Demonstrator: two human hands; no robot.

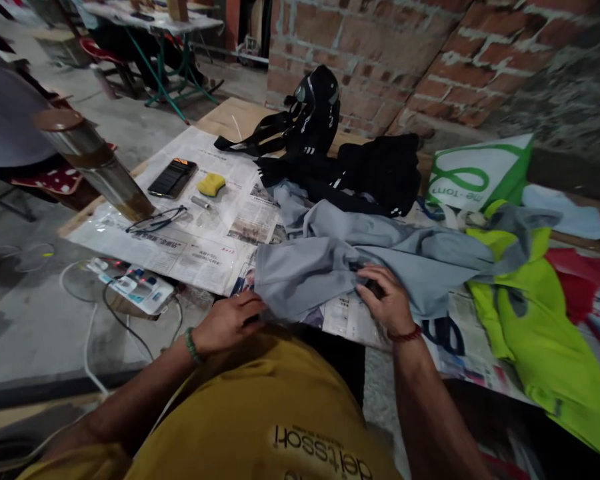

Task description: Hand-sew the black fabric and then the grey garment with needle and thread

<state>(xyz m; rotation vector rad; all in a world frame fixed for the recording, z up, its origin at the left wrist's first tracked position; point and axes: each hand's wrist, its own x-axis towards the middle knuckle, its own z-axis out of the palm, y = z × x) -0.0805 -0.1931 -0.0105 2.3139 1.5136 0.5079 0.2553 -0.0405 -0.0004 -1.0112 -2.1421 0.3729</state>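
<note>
A light grey garment (310,273) lies spread and creased on the newspaper-covered table in front of me. My right hand (387,297) rests on it, fingers curled round a small black object (375,288) whose kind I cannot make out. At the table's front edge, beside the garment's lower left corner, is my left hand (233,321). Its fingers are bent together; what they hold, if anything, is hidden. Black clothing (375,173) lies just behind the grey garment. To its right is a neon yellow and grey garment (540,307).
On the newspaper (195,247) to the left are a phone (173,178), a yellow sponge (211,185), glasses (156,221) and a metal post (97,167). A power strip (137,287) with cables sits below the left edge. A green-white bag (480,173) stands behind, near a brick wall.
</note>
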